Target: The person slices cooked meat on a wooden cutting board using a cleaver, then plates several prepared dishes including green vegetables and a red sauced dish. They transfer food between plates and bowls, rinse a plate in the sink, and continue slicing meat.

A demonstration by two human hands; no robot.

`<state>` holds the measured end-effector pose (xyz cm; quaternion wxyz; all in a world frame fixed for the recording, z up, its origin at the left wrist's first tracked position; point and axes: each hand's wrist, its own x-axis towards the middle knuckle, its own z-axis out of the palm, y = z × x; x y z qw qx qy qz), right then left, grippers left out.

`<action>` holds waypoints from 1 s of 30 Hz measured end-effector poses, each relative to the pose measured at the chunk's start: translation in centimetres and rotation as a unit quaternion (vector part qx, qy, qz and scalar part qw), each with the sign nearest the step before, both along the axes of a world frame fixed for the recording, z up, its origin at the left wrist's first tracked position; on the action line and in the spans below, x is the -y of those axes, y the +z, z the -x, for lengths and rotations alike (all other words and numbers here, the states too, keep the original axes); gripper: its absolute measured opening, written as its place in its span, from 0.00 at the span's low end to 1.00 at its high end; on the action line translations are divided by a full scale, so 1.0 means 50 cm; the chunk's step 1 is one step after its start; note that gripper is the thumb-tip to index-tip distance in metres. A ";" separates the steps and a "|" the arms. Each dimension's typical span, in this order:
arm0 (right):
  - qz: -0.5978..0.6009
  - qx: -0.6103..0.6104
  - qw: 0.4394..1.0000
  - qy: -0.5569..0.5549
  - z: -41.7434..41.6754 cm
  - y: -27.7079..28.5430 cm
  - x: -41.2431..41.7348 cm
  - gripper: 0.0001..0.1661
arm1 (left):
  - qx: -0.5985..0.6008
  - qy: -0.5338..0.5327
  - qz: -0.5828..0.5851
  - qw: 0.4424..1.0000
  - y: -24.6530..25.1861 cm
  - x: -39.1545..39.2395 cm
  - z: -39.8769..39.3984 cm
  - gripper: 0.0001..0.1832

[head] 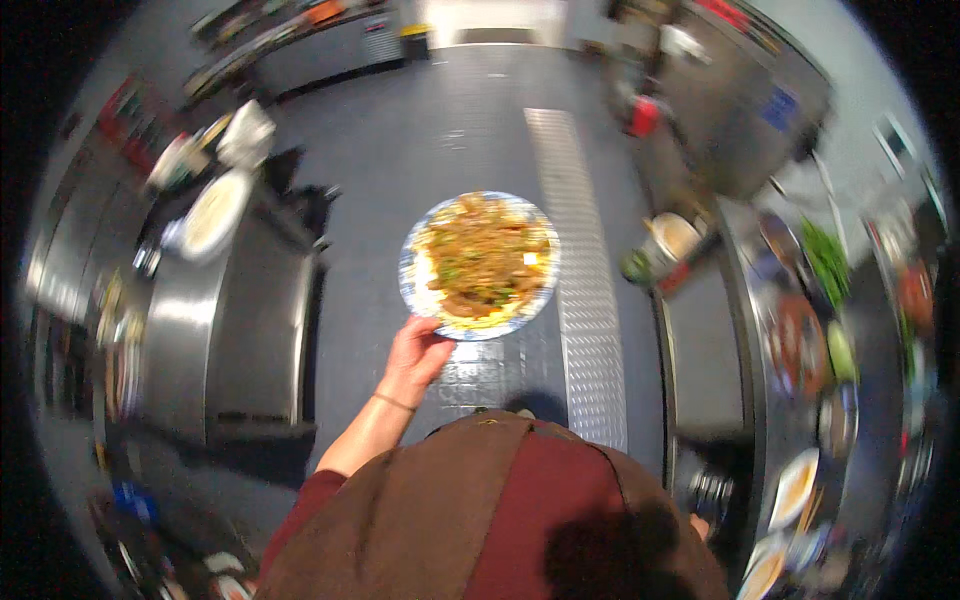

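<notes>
My left hand [415, 358] grips the near rim of a round plate [405, 300] with a blue-and-white edge, thumb on top. Chopped brown meat with green pieces [480, 259] covers most of the plate, and something yellow shows along its edges. The plate is held out ahead of my body, above the dark floor. Only a sliver of my right hand [699, 526] shows beside my right side; the rest is hidden behind my body, so its grasp is unclear.
A perforated-looking metal floor strip [589, 300] runs ahead on the right. Steel counters flank the aisle: the left one [184, 322] bears a white oval dish [216, 212], the right one holds bowls, green vegetables [825, 259] and a white container [675, 236]. A bright doorway [495, 22] lies ahead.
</notes>
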<state>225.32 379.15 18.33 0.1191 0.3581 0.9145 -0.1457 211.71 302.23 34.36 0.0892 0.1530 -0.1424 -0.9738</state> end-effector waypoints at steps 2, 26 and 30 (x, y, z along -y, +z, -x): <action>-0.070 -0.020 0.987 0.146 0.231 -0.026 -0.038 0.17 | -0.052 0.009 -0.035 0.998 0.000 -0.037 0.020 0.24; 0.089 -0.083 0.792 0.598 1.517 -0.162 0.647 0.15 | 0.017 0.535 -0.018 0.844 -0.168 -0.266 0.223 0.21; 0.097 -0.081 0.704 0.699 1.693 -0.205 0.882 0.16 | -0.015 0.608 -0.006 0.793 -0.229 -0.315 0.276 0.25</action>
